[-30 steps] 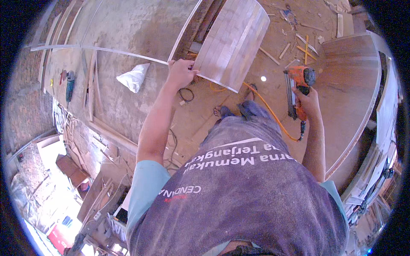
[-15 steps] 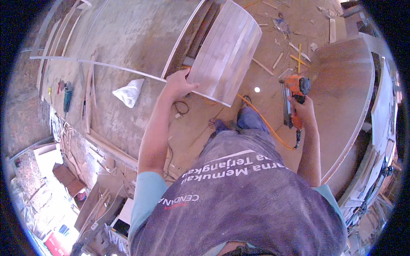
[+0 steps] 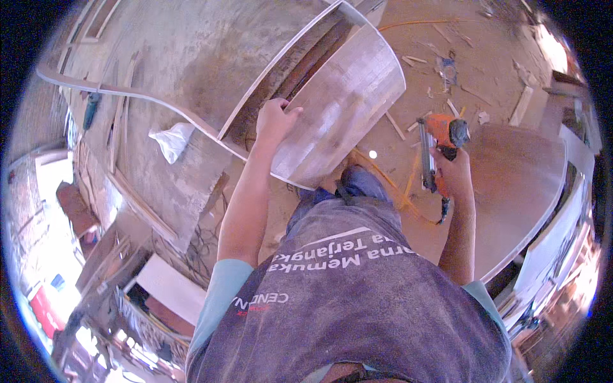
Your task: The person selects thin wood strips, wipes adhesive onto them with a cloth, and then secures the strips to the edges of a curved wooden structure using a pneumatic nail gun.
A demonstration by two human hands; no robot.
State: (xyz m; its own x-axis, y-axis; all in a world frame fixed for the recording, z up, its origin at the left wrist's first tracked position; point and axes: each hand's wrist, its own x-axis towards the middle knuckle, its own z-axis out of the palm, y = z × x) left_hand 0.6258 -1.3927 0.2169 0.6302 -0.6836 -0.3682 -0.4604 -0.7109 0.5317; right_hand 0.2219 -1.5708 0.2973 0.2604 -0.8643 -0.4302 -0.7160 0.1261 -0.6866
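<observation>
My left hand [image 3: 274, 124] is closed over the near edge of a curved wooden panel [image 3: 361, 89], its thumb lying on the slatted outer face. The panel belongs to a hollow, pale-edged wooden piece whose open inside faces left. Over on the right, my right hand [image 3: 454, 171] grips an orange and black nail gun [image 3: 440, 124] by its handle. The gun is upright, apart from the panel. From its lower end an orange air hose [image 3: 383, 177] runs left past my legs.
A long pale-edged strip [image 3: 147, 99] stretches left from the wooden piece. Beyond it lie a white bag [image 3: 174, 142] and a green tool [image 3: 91, 112]. A large brown board [image 3: 511, 185] stands at right. Wood scraps [image 3: 523, 105] litter the floor ahead.
The curved panel has tilted and come nearer, and my left hand has shifted along its edge. The view has turned. My right hand keeps hold of the nail gun.
</observation>
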